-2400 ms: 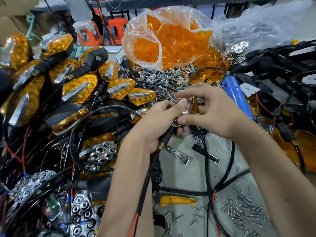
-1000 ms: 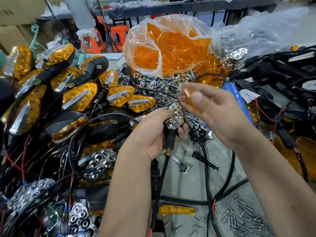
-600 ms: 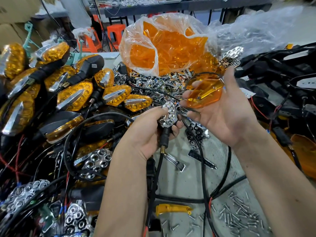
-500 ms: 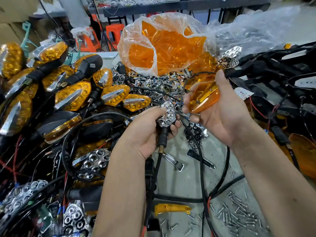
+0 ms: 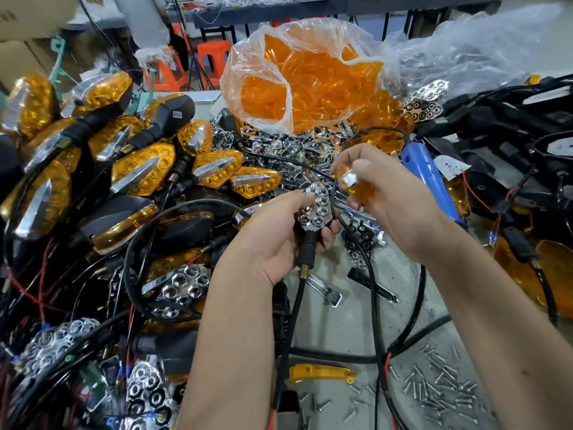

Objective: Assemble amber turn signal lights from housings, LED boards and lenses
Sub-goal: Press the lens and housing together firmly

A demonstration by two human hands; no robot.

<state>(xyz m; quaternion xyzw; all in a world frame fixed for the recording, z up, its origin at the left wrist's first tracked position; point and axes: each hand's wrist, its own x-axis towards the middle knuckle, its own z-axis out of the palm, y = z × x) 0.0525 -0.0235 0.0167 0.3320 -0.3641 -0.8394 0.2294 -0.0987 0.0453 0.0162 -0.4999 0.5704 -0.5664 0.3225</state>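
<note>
Our left hand [image 5: 273,240] is curled round a black turn-signal housing [image 5: 313,212] by its stem, thumb along the left edge, with the chrome honeycomb reflector and its LED cells facing up at us. A black cable [image 5: 294,311] runs from the brass-tipped stem toward the near edge. Just to the right and slightly above, our right hand [image 5: 393,200] pinches a clear amber plastic lens [image 5: 356,184] between thumb and fingertips. The lens sits tilted, close to the housing's far end but not yet seated on it; a thin black wire crosses the gap between them.

We judge the step in hand to be fitting the lens over the reflector. To do it well, we should turn the lens so its pointed outline matches the housing's, clear that wire out of the seam, start at one end and press evenly until the rim sits flush all round.

Further out, finished amber lights with chrome spears [image 5: 142,175] are heaped on the left, and a clear bag of amber lenses [image 5: 310,82] stands at the far centre. A blue-handled screwdriver [image 5: 431,181] lies to the right, and loose silver screws [image 5: 440,395] are scattered at the near right on the grey bench [image 5: 341,330].
</note>
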